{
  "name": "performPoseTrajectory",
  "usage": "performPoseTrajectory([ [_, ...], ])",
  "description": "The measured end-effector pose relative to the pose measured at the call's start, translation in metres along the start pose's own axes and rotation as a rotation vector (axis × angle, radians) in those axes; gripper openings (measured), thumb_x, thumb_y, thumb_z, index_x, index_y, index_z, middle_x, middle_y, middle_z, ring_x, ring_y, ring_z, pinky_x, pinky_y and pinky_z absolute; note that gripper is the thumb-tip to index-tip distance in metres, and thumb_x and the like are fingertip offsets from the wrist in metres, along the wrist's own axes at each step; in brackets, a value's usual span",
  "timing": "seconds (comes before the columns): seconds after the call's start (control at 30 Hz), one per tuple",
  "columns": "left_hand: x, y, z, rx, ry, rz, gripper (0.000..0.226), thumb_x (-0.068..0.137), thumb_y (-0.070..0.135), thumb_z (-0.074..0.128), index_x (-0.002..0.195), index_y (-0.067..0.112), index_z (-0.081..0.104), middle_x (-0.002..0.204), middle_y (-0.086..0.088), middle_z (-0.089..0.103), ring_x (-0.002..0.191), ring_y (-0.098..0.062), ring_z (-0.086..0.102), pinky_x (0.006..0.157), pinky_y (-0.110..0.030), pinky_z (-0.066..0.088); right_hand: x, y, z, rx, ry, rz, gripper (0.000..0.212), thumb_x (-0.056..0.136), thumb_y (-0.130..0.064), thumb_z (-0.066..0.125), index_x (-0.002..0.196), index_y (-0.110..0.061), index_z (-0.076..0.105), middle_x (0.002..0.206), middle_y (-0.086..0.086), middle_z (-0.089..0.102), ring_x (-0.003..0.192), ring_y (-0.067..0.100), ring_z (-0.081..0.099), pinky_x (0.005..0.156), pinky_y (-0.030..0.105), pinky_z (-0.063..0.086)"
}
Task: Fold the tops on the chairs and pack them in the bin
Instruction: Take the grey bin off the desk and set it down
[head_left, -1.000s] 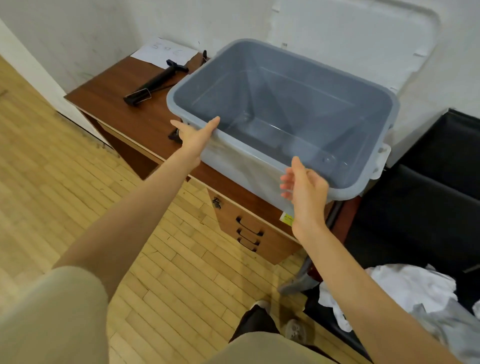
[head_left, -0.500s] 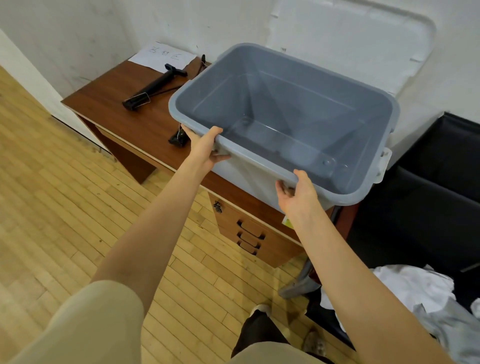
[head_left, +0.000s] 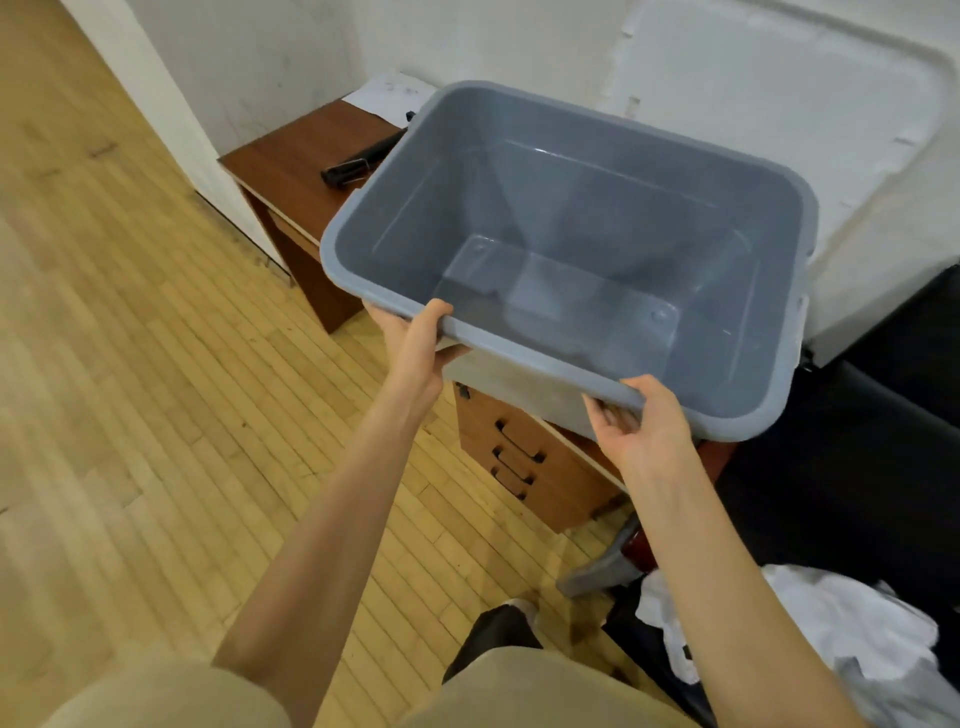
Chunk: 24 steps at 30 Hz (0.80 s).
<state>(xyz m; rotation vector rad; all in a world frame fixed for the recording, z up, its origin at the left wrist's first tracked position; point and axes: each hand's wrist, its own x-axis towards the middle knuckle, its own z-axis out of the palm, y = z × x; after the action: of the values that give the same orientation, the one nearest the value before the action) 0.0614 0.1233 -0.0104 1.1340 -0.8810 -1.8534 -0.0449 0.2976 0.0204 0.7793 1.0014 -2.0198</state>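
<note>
Left hand: being curled over the near rim of the bin, thumb on top, arm stretched forward.
Right hand: being wrapped round the same rim further right, fingers tucked beneath the lip.
Bin: being held tilted toward the camera above the desk (inside bare, grey).
Tops: being left crumpled on the black chair, lower right.
Writing: marks on the paper are too blurred to be read.
</note>
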Motion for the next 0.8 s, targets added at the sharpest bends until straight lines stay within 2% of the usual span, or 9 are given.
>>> performPoseTrajectory([
  [0.1,-0.038,-0.005,-0.022,-0.049,0.080,0.046,0.075,0.080,-0.001,0.061,0.140,0.024,0.023,0.111,-0.006,0.049,0.098,-0.026,0.056,0.074,-0.044,0.059,-0.016,0.000,-0.015,-0.097,-0.021,-0.002,0.017,0.085,0.003,0.059,0.097,-0.007,0.052,0.100,0.015,0.058,0.092,0.026,0.063,0.075,0.042,0.059],
  [0.17,-0.070,-0.010,-0.035,-0.090,0.162,0.082,0.070,0.082,-0.003,0.058,0.138,0.023,0.025,0.105,-0.005,0.047,0.095,-0.024,0.053,0.077,-0.044,0.058,-0.027,-0.002,-0.027,-0.153,-0.043,0.010,0.019,0.083,0.004,0.061,0.096,-0.007,0.052,0.103,0.015,0.058,0.095,0.026,0.063,0.078,0.042,0.059],
  [0.3,-0.142,-0.033,-0.057,-0.206,0.338,0.150,0.081,0.080,-0.005,0.058,0.144,0.024,0.016,0.105,-0.004,0.045,0.095,-0.023,0.051,0.079,-0.042,0.056,-0.048,-0.009,-0.059,-0.326,-0.166,0.058,0.020,0.083,0.005,0.060,0.093,-0.009,0.050,0.098,0.013,0.059,0.097,0.025,0.065,0.082,0.041,0.058],
  [0.37,-0.181,-0.050,-0.065,-0.253,0.438,0.183,0.078,0.080,-0.004,0.057,0.142,0.026,0.018,0.105,-0.004,0.044,0.094,-0.022,0.051,0.080,-0.043,0.054,-0.055,-0.014,-0.077,-0.409,-0.222,0.101,0.021,0.084,0.004,0.061,0.096,-0.009,0.051,0.100,0.012,0.060,0.098,0.025,0.065,0.085,0.041,0.057],
  [0.5,-0.264,-0.093,-0.077,-0.331,0.654,0.239,0.075,0.081,-0.004,0.056,0.139,0.029,0.021,0.101,-0.002,0.046,0.088,-0.020,0.051,0.077,-0.040,0.055,-0.065,-0.021,-0.124,-0.554,-0.281,0.203,0.034,0.082,0.005,0.061,0.111,-0.009,0.052,0.106,0.013,0.061,0.095,0.024,0.063,0.075,0.038,0.058],
  [0.6,-0.323,-0.130,-0.089,-0.373,0.795,0.248,0.079,0.080,-0.003,0.058,0.141,0.029,0.019,0.105,-0.003,0.045,0.093,-0.022,0.052,0.075,-0.035,0.057,-0.075,-0.022,-0.166,-0.661,-0.330,0.289,0.037,0.081,0.007,0.060,0.113,-0.010,0.054,0.112,0.012,0.063,0.096,0.024,0.065,0.079,0.039,0.059],
  [0.7,-0.366,-0.164,-0.105,-0.418,0.920,0.223,0.080,0.081,-0.004,0.059,0.141,0.030,0.018,0.104,-0.004,0.044,0.096,-0.024,0.053,0.079,-0.036,0.057,-0.080,-0.016,-0.204,-0.740,-0.337,0.367,0.047,0.081,0.008,0.060,0.125,-0.006,0.052,0.116,0.014,0.062,0.098,0.026,0.066,0.071,0.038,0.060],
  [0.8,-0.393,-0.200,-0.123,-0.438,1.006,0.197,0.080,0.081,-0.004,0.057,0.140,0.032,0.018,0.106,-0.004,0.045,0.096,-0.023,0.053,0.079,-0.037,0.057,-0.076,-0.004,-0.237,-0.814,-0.309,0.458,0.039,0.082,0.008,0.060,0.117,-0.006,0.051,0.110,0.013,0.060,0.099,0.026,0.064,0.068,0.036,0.060],
])
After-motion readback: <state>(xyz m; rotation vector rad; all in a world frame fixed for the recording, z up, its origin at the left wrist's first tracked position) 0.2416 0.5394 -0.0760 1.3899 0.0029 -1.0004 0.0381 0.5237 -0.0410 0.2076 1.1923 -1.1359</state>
